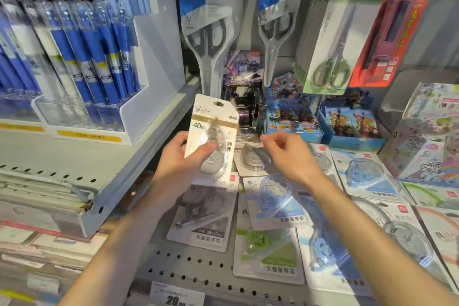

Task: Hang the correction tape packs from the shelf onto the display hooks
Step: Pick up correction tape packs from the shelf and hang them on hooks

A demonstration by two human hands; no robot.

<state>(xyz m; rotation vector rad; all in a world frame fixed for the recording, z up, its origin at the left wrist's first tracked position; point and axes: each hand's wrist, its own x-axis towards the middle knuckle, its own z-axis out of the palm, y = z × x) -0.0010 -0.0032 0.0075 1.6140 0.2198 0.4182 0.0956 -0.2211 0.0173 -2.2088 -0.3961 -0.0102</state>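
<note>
Setting: stationery store aisle, with a grey perforated shelf [188, 271] low in view and goods hanging on the back wall.
Left hand [183, 159]: holds one white correction tape pack [212, 131] upright above the shelf, thumb across the front of the card and fingers behind it; its grip is pinching the pack.
Held pack: card printed "40m", with a hang hole at the top and a clear blister holding a grey dispenser.
Right hand [285, 154]: raised beside the held pack, apart from it, fingers loosely bent, grip holding nothing.
Packs on shelf: more correction tape packs lie flat and overlapping on the shelf below both hands, among them a grey pack [203, 216], a blue pack [275, 204] and a green pack [268, 251].
Back wall: packaged scissors [211, 32] hang in rows above the packs; a second scissors pack [275, 22] hangs to their right.
Left side: blue pens [99, 52] stand in a clear rack on a higher shelf.
Right side: boxes of trading cards [293, 117] sit behind the flat packs.
Shelf edge: a price tag [176, 297] is fixed on the front.
</note>
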